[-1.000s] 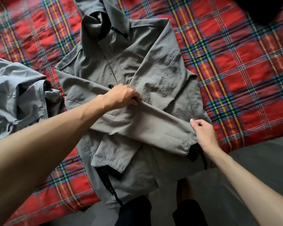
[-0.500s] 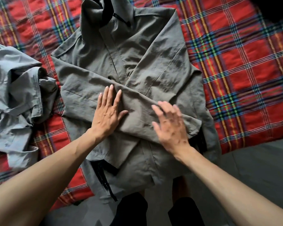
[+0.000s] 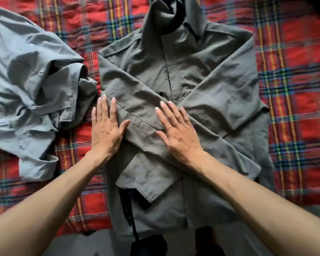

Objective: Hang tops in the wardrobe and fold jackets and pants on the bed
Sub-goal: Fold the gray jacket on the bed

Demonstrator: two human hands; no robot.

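Note:
A grey-olive jacket (image 3: pixel 192 71) lies face up on the bed, collar away from me, both sleeves folded across its front in an X. My left hand (image 3: pixel 105 128) lies flat with straight fingers on the left end of the upper sleeve, at the jacket's left edge. My right hand (image 3: pixel 177 130) presses flat on the same sleeve near the middle of the jacket. Neither hand grips the cloth. A black drawcord (image 3: pixel 127 213) hangs from the hem near the bed's edge.
A second, lighter grey garment (image 3: pixel 30 85) lies crumpled on the left, close to the jacket's left side. The bed is covered with a red plaid blanket (image 3: pixel 294 89). The bed's near edge runs along the bottom, with grey floor (image 3: pixel 78 242) below.
Both hands have slid left along the folded sleeve, staying flat on it. A second ago the left hand was gripping the sleeve and the right hand held its cuff.

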